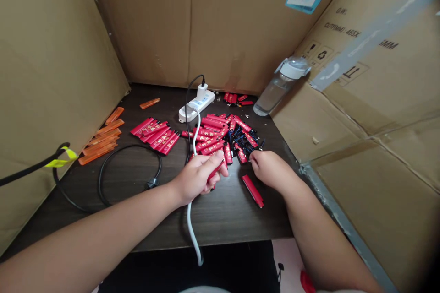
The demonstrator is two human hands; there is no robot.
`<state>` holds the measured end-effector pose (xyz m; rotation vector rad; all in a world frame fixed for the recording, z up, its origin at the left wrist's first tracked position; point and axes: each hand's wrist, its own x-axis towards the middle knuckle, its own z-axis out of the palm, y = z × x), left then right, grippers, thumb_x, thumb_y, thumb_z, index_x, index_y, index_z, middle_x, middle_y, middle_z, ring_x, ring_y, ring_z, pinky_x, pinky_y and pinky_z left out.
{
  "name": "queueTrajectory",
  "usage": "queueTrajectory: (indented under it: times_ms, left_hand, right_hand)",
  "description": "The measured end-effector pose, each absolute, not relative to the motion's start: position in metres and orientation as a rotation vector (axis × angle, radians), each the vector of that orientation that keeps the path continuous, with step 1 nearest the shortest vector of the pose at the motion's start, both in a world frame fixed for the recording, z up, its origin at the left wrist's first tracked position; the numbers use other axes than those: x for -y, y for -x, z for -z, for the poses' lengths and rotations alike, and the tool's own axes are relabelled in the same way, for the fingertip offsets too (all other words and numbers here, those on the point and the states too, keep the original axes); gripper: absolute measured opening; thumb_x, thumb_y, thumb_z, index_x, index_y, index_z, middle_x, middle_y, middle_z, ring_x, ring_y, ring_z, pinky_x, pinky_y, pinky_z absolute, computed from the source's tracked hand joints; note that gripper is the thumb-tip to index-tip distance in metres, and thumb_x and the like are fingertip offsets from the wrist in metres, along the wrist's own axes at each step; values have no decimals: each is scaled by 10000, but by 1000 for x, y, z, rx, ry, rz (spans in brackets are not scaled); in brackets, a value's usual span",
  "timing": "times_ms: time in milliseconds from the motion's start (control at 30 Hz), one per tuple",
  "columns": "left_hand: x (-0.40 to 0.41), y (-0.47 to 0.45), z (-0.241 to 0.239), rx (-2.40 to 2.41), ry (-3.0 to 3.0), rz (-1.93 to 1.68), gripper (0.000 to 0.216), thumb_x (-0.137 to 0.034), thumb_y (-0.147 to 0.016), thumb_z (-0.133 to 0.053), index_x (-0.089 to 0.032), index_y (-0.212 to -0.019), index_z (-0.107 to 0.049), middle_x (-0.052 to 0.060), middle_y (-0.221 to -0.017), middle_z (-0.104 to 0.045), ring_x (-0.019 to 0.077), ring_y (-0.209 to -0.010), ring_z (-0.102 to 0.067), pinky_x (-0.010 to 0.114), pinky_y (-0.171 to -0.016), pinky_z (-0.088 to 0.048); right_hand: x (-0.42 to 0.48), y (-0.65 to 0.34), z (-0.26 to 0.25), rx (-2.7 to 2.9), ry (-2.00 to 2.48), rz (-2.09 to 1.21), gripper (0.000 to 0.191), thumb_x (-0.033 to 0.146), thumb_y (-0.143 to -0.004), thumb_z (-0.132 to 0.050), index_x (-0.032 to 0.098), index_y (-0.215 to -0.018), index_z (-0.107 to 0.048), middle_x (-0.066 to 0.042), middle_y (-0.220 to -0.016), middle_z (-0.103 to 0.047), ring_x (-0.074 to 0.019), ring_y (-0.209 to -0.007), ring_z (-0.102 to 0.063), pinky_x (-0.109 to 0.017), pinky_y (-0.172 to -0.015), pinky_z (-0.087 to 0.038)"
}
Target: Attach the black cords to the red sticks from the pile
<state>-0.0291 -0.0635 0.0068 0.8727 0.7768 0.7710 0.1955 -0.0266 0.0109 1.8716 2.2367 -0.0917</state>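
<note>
My left hand (199,177) is closed around a red flat piece (216,170) at the near edge of a loose pile of red pieces (223,137) on the dark table (220,219). A white cable (194,146) runs under that hand from a white power strip (196,105). My right hand (270,168) rests curled at the pile's right edge, its fingertips pinched among small black parts; what it holds is hidden. A single red piece (252,190) lies just in front of it.
A neat row of red pieces (154,133) lies left of the pile, and orange pieces (101,142) line the left cardboard wall. A black cable (129,174) loops across the table. A clear water bottle (280,87) leans at the back right. Cardboard walls enclose three sides.
</note>
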Motion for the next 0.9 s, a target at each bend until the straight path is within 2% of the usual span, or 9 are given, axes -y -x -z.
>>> queueTrajectory:
  times_ms: [233, 500, 733, 900]
  left_hand:
    - [64, 29, -10, -799, -883, -758, 548, -655, -798, -511, -120, -703, -581, -56, -465, -378, 36, -359, -299, 155, -347, -203]
    - [62, 29, -9, -801, -869, -757, 536, -652, -800, -512, -130, -701, -585, -55, -455, -376, 42, -352, -299, 165, -349, -200]
    - [61, 29, -9, -802, -858, -754, 538, -648, -812, -499, -129, -698, -586, -59, -450, -358, 40, -351, -284, 169, -353, -202]
    - [61, 29, -9, -793, -855, -749, 540, -647, -813, -500, -126, -700, -588, -59, -454, -358, 38, -355, -282, 167, -355, -204]
  right_hand:
    - [28, -197, -13, -2222, -1826, 67, 246, 239, -905, -418, 160, -928, -650, -138, -859, -710, -229, -756, -659, -279, -566, -340]
    - [24, -211, -11, -2324, -1917, 224, 209, 264, -888, -459, 217, -948, -653, -72, -855, -709, -188, -745, -638, -252, -616, -378]
    - [22, -224, -10, -2452, -1912, 526, 179, 283, -840, -524, 217, -910, -674, -23, -770, -688, -142, -632, -573, -235, -578, -374]
    - [17, -224, -6, -2427, -1968, 623, 171, 272, -808, -531, 197, -806, -685, -12, -706, -661, -139, -616, -542, -240, -576, -370]
